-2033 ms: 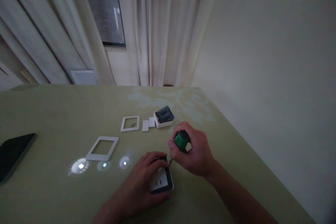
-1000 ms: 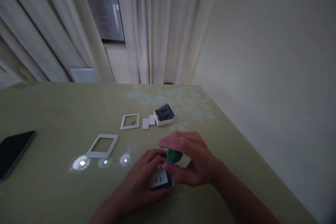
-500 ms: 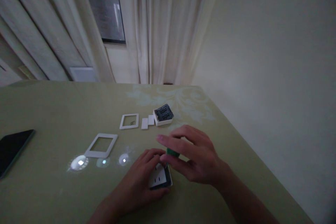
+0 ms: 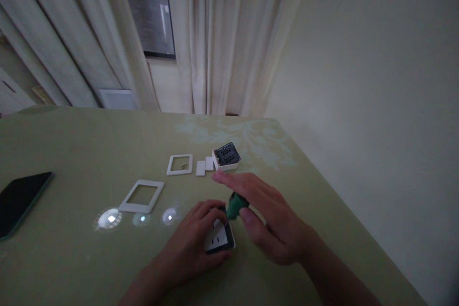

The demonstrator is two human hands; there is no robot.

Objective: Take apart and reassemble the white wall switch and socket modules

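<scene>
My left hand [image 4: 195,244] is closed round a white wall socket [image 4: 217,238] with a dark rim, pressing it flat on the green table [image 4: 71,153]. My right hand [image 4: 272,222] holds a screwdriver by its green handle [image 4: 234,205] between thumb and fingers, with the index finger stretched out. The tool leans over the socket's top right corner, and its tip is hidden.
Behind the hands lie a small white frame [image 4: 180,164], two white key caps [image 4: 204,166] and a socket module with a dark top [image 4: 225,156]. A larger white frame [image 4: 141,196] lies to the left. A dark phone [image 4: 19,201] rests at the far left. The table edge runs along the right.
My right hand has loosened from an upright grip on the green handle, tipped the screwdriver lower over the socket and stretched its fingers. My left hand has stayed on the socket.
</scene>
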